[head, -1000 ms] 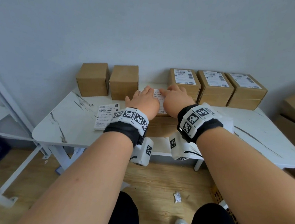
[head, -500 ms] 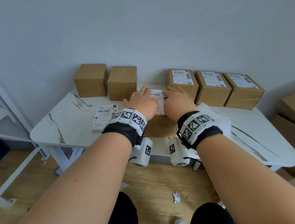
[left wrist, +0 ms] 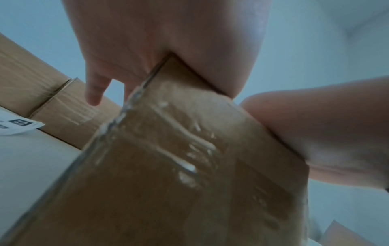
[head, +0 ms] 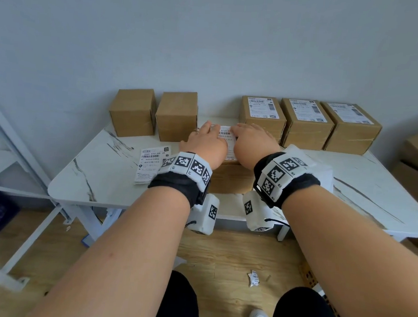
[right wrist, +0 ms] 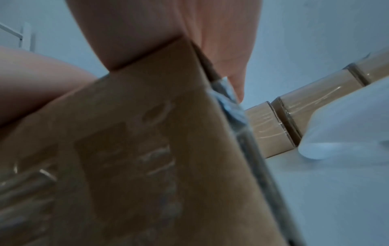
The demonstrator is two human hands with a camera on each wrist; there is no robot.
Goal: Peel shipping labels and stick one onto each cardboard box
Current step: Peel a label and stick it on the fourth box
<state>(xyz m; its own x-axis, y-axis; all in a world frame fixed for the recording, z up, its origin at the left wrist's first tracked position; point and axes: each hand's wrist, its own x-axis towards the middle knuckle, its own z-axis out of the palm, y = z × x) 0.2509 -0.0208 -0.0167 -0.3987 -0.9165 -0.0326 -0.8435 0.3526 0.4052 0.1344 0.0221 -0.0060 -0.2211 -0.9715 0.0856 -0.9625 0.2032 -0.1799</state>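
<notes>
- Both hands lay flat, palms down, on top of the cardboard box [head: 229, 177] standing near the front edge of the table [head: 100, 189], about midway along it.
- The left hand [head: 205, 143] pressed the left part of the shipping label [head: 226, 134] on the box top, fingers straight and lying close together; it gripped nothing.
- The right hand [head: 252, 144] pressed the right part of the same label, fingers likewise extended, gripping nothing. The two hands sat just beside each other, with a strip of label showing between them.
- The left wrist view confirmed the palm bearing on the box's top edge, with clear tape over the box's near face.
- Two unlabelled boxes [head: 154, 114] stood side by side at the back edge of the table, left of the hands.
- Three labelled boxes [head: 308, 123] stood in a row at the back edge, right of the hands, each with a white label on its top.
- A small stack of unused labels [head: 148, 163] lay flat on the table's left part, just left of the left wrist.
- A white object [right wrist: 345, 126] lay on the table right of the box; its nature could not be told.
- A crumpled scrap of paper [head: 253, 278] lay on the wooden floor below the table.
</notes>
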